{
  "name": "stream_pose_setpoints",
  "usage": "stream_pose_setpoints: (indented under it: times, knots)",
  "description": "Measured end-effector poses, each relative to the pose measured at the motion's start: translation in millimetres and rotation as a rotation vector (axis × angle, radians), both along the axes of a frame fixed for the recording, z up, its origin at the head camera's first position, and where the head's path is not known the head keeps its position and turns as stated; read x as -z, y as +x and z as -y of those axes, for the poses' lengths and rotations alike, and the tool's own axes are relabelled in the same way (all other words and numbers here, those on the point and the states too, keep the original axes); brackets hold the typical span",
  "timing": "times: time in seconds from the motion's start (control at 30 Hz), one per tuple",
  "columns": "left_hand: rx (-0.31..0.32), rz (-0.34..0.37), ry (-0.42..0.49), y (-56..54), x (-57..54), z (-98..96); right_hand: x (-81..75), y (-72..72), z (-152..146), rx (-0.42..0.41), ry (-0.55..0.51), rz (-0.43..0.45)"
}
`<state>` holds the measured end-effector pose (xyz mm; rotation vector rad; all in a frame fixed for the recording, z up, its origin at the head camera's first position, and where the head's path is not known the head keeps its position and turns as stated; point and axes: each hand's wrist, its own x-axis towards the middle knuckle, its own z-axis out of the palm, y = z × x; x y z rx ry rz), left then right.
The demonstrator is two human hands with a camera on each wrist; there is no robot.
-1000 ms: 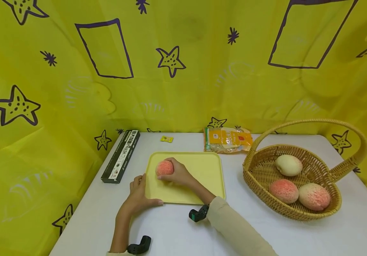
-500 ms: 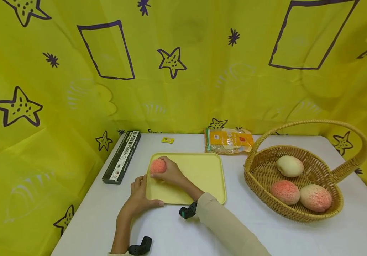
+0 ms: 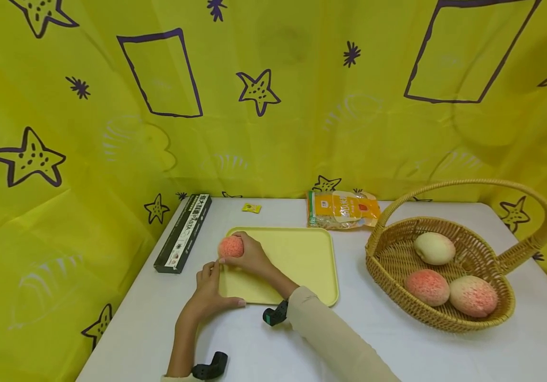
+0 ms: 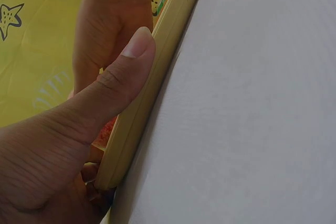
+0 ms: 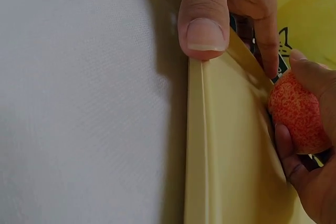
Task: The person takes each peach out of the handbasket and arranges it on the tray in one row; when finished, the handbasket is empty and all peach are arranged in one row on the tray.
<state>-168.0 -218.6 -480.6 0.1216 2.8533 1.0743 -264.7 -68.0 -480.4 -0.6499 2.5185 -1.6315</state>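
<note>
Carrying the pink fruit further left than a second ago, bringing the right grip across the yellow tray toward its left rim. Keeping the left grip pretty much in the same spot. Definitely grasping the fruit with the right grip, fingers on one side and thumb on the other. Holding it by the left rim, just past the left grip's fingertips. Can't tell if touching the tray or hovering. Clasping the tray's near left corner with the left grip, pressing thumb to the near rim and fingers to the side rim.

Well off to the right of the right grip, seeing a woven basket with three more fruits inside, one mostly pale and two blotched pink. Beyond the left grip and a bit to its left, spotting a long black pasta box. Straight ahead of the right grip, past the tray, spotting a tiny yellow packet, plus an orange bag ahead and to the right. Having all that on a white surface. Also wearing black wrist devices behind both grips.
</note>
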Motion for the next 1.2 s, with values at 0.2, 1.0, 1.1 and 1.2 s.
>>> stream_pose_setpoints:
  times: [0.2, 1.0, 1.1, 1.2]
  knots:
    - [0.0, 0.004, -0.001, -0.6, -3.0, -1.0, -1.3, -0.6, -1.1, -0.013, 0.023, -0.015]
    - [-0.007, 0.007, 0.002, 0.5, -1.0, 1.6, -1.4, 1.6, -6.1, -0.071, 0.073, -0.008]
    - [-0.007, -0.003, 0.007, 0.6, -1.0, 0.8, -2.7, 2.4, -7.5, -0.062, 0.074, 0.002]
    - [-0.01, -0.016, 0.016, 0.9, -0.1, -0.2, -2.4, 3.7, -9.3, -0.053, 0.083, -0.002]
